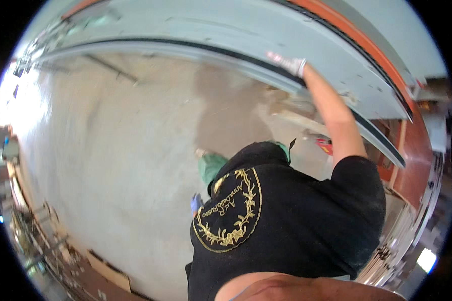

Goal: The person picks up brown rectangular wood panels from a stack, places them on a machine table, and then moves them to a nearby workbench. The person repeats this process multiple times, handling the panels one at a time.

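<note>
My right arm reaches out to a long, pale grey panel (221,31), which curves across the top of the view. My right hand (290,65), in a white glove with pinkish fingertips, lies on the panel near its black edge strip (246,58). Its fingers look stretched out over the surface, though they are slightly blurred. Low beside my body is my left hand (196,202) in a bluish glove. Most of it is hidden by my black shirt, so its fingers and anything in them do not show.
An orange beam (381,57) runs behind the panel. Below my right arm, a red object (325,145) lies near pale boards (301,122). A thin dark bar (113,69) shows at the floor's far left. Cardboard (108,271) and clutter line the lower left.
</note>
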{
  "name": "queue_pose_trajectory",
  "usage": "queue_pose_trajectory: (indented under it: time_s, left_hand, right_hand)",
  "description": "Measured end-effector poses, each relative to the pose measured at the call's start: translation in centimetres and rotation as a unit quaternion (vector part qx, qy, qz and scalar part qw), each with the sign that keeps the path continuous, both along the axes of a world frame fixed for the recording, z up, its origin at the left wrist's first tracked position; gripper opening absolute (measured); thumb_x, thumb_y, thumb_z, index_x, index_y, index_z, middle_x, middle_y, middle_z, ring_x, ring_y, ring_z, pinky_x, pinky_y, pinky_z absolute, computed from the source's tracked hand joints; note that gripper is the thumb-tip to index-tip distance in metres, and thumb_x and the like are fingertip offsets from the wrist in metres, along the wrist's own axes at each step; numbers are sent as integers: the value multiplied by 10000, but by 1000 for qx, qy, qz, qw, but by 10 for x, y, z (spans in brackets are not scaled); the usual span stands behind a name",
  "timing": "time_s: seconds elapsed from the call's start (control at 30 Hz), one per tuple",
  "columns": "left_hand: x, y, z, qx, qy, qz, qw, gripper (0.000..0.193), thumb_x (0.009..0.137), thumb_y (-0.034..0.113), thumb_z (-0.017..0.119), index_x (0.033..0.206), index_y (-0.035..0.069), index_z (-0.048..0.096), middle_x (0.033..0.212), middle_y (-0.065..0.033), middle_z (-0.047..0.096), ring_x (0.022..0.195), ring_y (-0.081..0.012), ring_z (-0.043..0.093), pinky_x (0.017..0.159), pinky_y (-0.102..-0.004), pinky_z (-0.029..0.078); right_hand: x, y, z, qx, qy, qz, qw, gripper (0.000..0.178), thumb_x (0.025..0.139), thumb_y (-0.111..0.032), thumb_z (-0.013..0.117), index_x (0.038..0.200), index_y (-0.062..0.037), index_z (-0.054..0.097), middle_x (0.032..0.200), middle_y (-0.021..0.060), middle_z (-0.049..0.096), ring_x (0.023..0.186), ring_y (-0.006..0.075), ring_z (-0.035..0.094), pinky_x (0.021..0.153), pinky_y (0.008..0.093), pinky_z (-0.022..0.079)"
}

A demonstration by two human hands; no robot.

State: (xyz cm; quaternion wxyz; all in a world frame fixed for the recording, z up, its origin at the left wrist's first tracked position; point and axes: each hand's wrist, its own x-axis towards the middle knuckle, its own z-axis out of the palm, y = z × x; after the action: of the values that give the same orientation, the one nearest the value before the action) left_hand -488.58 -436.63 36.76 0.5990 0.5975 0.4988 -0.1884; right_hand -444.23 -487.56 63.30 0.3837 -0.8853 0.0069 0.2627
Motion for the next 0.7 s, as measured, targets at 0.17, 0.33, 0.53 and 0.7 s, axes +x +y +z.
queue_pose_trajectory:
  time_s: [0.17,0.33,0.53,0.7]
  left_hand:
    - [89,190,13,-5,-20,95,995,333,844,210,553,1173,182,514,732,8,522,573,-92,449,479,-252,380]
    - [263,426,57,69,-22,65,995,395,838,247,575,1218,180,488,1161,-50,561,1026,-150,520,738,-309,421]
    - [378,631,60,111,-82,186,973,411,839,255,571,1222,138,479,1087,-44,565,904,-125,521,726,-289,425]
    - [346,648,66,2,53,99,994,240,863,252,526,1077,146,510,745,-8,521,604,-105,462,529,-234,371]
  right_hand:
    - [36,135,40,-152,67,20,986,864,780,-740,264,1326,-84,402,1393,135,330,1298,257,289,1073,385,215]
    - [84,123,-4,-292,53,-64,953,718,818,-600,431,1303,-70,413,1321,150,396,1218,258,361,1017,413,285]
    - [316,393,64,-21,-4,-73,997,797,762,-685,432,1278,-78,449,1100,133,543,977,222,524,923,396,363]
    - [458,763,56,125,-5,129,984,802,815,-650,382,1321,-28,360,1295,118,412,1157,200,400,980,346,305]
